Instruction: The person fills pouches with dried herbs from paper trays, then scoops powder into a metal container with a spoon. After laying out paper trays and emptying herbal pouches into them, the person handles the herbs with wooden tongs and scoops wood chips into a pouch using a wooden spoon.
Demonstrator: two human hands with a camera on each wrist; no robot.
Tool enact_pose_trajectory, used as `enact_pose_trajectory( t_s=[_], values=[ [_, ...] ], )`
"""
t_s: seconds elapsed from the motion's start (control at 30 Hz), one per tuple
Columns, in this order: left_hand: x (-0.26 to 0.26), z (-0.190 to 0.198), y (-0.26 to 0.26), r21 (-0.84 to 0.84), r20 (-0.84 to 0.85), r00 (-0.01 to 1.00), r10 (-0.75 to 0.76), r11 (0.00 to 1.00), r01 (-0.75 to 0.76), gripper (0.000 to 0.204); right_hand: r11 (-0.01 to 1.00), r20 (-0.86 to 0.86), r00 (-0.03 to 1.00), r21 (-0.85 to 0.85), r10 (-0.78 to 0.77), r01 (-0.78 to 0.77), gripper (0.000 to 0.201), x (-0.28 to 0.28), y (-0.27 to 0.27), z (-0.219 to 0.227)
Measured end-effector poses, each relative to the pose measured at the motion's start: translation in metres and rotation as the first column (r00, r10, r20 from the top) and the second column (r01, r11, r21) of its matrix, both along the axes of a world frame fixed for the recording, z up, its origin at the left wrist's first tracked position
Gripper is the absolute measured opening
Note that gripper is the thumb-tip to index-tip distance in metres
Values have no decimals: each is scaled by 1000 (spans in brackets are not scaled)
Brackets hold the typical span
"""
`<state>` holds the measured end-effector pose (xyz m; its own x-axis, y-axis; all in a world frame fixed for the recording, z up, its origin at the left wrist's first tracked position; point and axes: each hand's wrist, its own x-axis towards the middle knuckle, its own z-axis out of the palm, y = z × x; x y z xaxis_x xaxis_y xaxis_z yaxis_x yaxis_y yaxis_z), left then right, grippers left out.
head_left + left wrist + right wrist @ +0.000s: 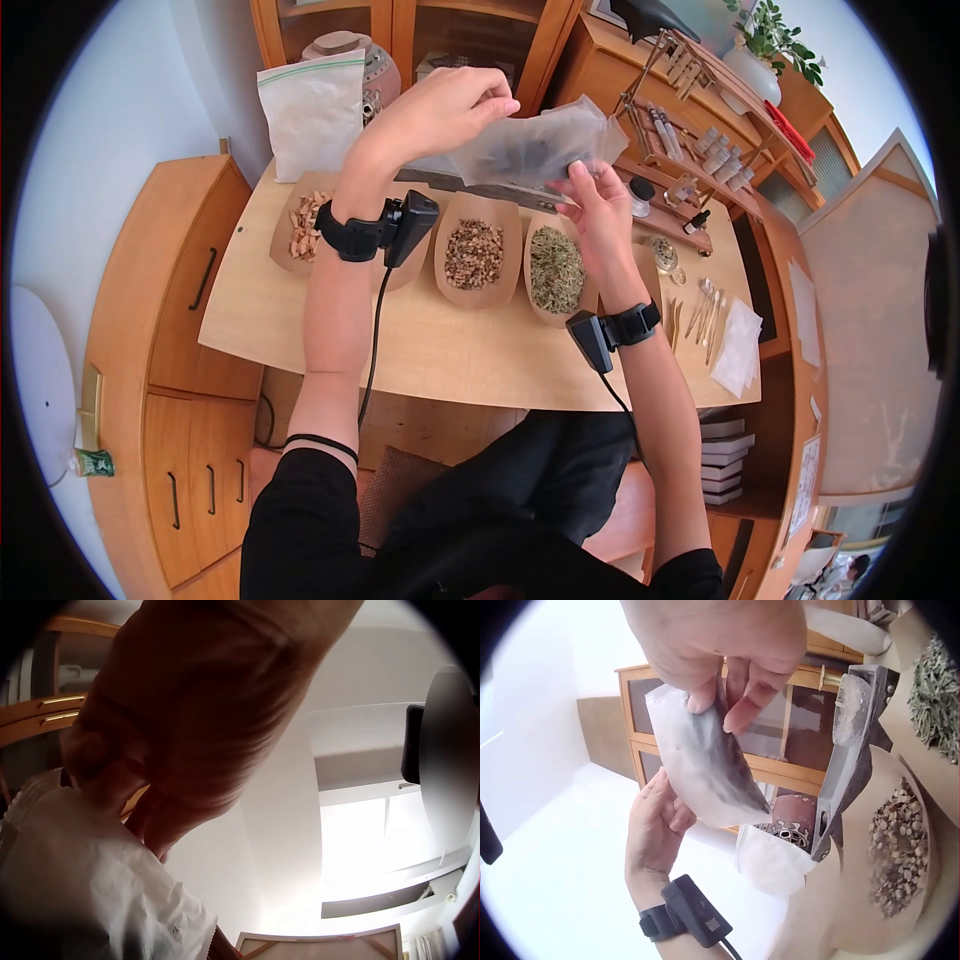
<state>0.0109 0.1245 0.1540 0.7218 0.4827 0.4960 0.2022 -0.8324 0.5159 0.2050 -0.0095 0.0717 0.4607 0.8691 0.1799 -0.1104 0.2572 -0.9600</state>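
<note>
A translucent pouch (pixel 530 150) with something dark inside hangs above the far side of the table, in front of the chest. My right hand (pixel 600 215) pinches its right end between thumb and fingers, as the right wrist view also shows. At the pouch's opposite edge, my left hand (pixel 440 110) has curled fingers, with its fingertips right at the rim in the right wrist view. In the left wrist view, the crinkled pouch (pixel 97 877) lies below my left hand (pixel 187 712), which is dark against the bright window.
Paper trays hold pale chips (pixel 306 225), brown chopped pieces (pixel 474 255) and green dried herb (pixel 556 270). A white zip bag (pixel 315 115) stands at the back left. On the right are a wooden rack (pixel 690 150) of vials, small tools (pixel 706 315) and white sheets (pixel 738 345).
</note>
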Motion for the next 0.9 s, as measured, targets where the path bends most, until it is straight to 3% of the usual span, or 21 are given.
enact_pose_trajectory(
  t_s=[0.13, 0.2, 0.33, 0.43, 0.5, 0.6, 0.83, 0.9],
  values=[
    [4, -3, -2, -32, -40, 999, 0, 999, -1, 30, 1000, 3, 1000, 2, 15, -15, 16, 3, -5, -3],
    [5, 2, -6, -126, -164, 986, 13, 991, -34, 28, 999, 7, 999, 12, 38, -38, 16, 7, -7, -6],
    [5, 2, -6, -111, -200, 979, -29, 994, 7, 25, 998, 21, 998, 24, 62, -63, 16, 12, -11, -9],
    [4, 2, -8, -119, -142, 990, -8, 993, -9, 21, 996, 22, 996, 5, 87, -87, 17, 13, -12, -11],
    [4, 4, -9, -63, 19, 998, 66, 996, -65, 18, 995, 9, 997, -63, 80, -80, 19, 10, -14, -10],
    [3, 11, -16, -71, 41, 992, 116, 991, -113, 18, 992, 8, 997, -103, 75, -74, 21, 4, -13, -13],
    [-2, 7, -10, -36, 30, 999, -9, 999, 10, 20, 995, -63, 998, -93, 29, -35, 21, -4, -15, -12],
    [-1, 6, -12, -140, 66, 995, -79, 986, 87, 20, 994, -47, 997, -87, 59, -63, 19, -2, -17, -12]
  ],
)
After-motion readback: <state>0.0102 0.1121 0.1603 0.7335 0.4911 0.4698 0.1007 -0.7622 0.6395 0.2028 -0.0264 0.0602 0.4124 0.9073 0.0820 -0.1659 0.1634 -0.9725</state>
